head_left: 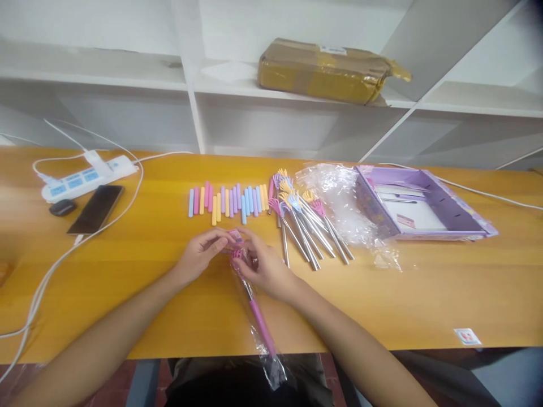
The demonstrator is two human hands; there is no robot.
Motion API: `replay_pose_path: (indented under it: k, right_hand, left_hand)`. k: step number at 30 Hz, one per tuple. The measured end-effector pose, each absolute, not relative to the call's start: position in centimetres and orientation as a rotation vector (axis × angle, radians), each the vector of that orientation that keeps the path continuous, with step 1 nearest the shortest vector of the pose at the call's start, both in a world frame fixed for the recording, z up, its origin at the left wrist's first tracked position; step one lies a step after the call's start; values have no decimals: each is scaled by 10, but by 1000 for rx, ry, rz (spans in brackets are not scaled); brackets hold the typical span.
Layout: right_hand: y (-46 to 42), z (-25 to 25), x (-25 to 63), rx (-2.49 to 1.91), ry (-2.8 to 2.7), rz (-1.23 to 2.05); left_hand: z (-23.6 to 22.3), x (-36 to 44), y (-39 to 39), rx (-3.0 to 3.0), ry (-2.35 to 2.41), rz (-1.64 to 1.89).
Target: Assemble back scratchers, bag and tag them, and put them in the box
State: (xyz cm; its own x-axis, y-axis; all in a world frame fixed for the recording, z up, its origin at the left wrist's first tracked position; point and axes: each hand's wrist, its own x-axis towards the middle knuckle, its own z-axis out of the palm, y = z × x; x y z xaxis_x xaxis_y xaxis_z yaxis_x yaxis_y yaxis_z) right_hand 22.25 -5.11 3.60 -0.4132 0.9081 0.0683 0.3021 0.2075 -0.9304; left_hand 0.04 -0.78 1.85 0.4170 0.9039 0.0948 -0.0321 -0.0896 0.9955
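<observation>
Worktop: forearms angle in over its near edge, converging.
Box: purple, open, towards the far right corner.
Loose rods: hand-shaped tips, piled left of the box.
Wrapped pink scratcher: slanting between the forearms, lower end past the near edge.
Left hand: palm inward, fingers bent, pinching its wrapped top.
Right hand: curled around the pink head, gripping.
</observation>
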Motion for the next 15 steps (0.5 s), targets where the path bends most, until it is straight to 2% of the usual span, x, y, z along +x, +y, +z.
replay_pose_path:
  k: [5,15]
  right_hand:
    - [-50,32,222,-1131,-1837,1186]
    - [-43,21,221,-1371,-1815,875]
  left_hand:
    - [15,5,-14,1376,914,1059]
    - [14,10,-17,1168,964,791]
